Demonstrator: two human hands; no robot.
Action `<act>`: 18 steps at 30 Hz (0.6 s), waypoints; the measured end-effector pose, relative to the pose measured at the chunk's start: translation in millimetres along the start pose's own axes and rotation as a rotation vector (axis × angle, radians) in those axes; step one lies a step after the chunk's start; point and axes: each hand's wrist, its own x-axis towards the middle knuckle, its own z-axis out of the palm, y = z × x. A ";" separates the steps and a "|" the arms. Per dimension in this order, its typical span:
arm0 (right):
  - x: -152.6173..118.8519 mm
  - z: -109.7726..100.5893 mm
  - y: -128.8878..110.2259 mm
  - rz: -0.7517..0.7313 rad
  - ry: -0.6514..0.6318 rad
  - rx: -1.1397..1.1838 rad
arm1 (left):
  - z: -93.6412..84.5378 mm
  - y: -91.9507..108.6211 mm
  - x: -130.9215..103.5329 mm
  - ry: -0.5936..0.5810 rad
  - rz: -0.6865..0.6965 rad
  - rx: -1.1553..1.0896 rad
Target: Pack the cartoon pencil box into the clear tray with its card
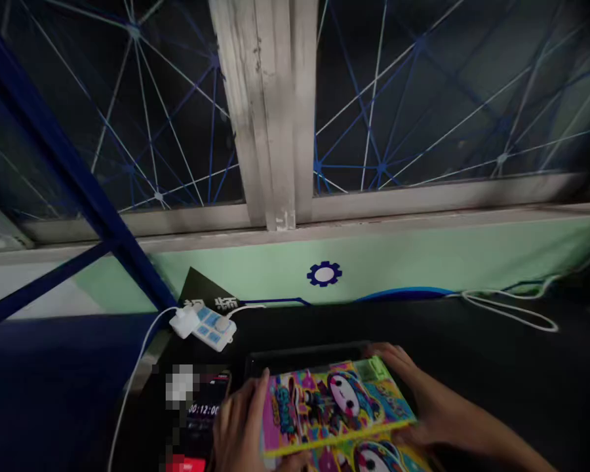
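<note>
A colourful box printed with a white cartoon figure lies between my two hands. My left hand presses its left end, with the thumb along the side. At the right end, my right hand has its fingers on the far corner and its thumb near the front edge. A second item with similar print shows just below the box, cut off by the frame's bottom. Behind the box is the rim of a black tray.
A phone showing a timer lies left of my left hand. Farther back are a white power strip with plugs and a dark sign. A loose white cable lies at the back right, below the windows.
</note>
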 end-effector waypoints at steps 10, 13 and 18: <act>20.3 16.2 -5.2 -0.043 0.118 0.065 | 7.5 0.4 15.9 0.009 -0.027 0.021; 19.3 17.4 -10.7 0.003 0.146 0.058 | 15.2 0.5 14.2 0.061 0.012 0.005; 20.2 20.8 -11.4 0.033 0.144 0.008 | 24.8 6.4 12.7 0.088 -0.014 0.057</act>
